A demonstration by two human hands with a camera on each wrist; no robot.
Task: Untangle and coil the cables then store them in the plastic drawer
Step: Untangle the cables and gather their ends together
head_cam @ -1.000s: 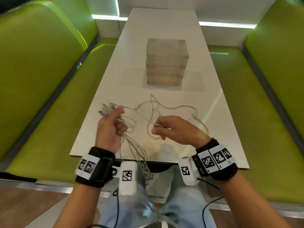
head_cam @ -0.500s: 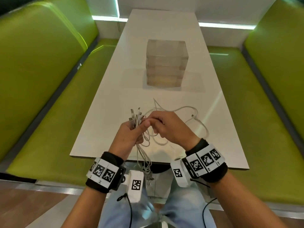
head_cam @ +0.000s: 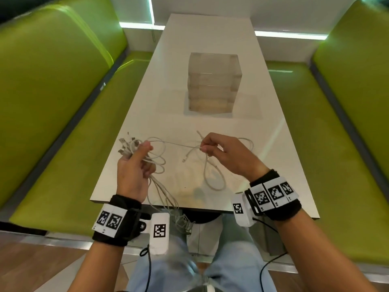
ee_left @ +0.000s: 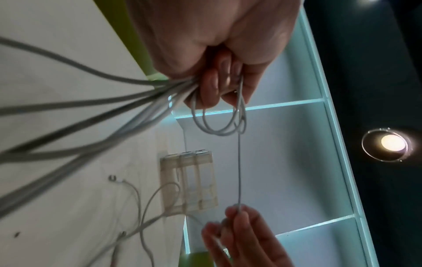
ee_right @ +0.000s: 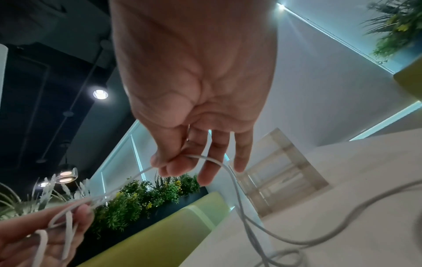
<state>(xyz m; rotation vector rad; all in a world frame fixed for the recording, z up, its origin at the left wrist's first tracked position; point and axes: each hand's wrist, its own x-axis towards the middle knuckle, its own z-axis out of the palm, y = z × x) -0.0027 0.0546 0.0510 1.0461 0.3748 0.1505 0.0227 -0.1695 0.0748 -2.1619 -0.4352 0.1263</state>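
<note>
My left hand [head_cam: 134,165] grips a bundle of white cables [head_cam: 156,161], their plugs [head_cam: 125,146] fanning out above my thumb; several strands trail off the table's near edge toward my lap. In the left wrist view the curled fingers [ee_left: 212,86] hold small loops. My right hand [head_cam: 212,148] pinches one white cable strand [head_cam: 179,144] between thumb and forefinger; it runs taut to the left hand. The right wrist view shows that pinch [ee_right: 173,162]. More cable loops [head_cam: 212,178] lie on the table under the right hand. The clear plastic drawer unit [head_cam: 213,81] stands farther back, closed.
The white table [head_cam: 263,157] is long and narrow, with green benches [head_cam: 63,144] on both sides. A loose plug end [head_cam: 185,159] lies between my hands. My knees are just below the table's near edge.
Half a second ago both hands met at the bundle. Now they have drawn apart, the right hand pulling one strand out to the right while the left holds the bundle.
</note>
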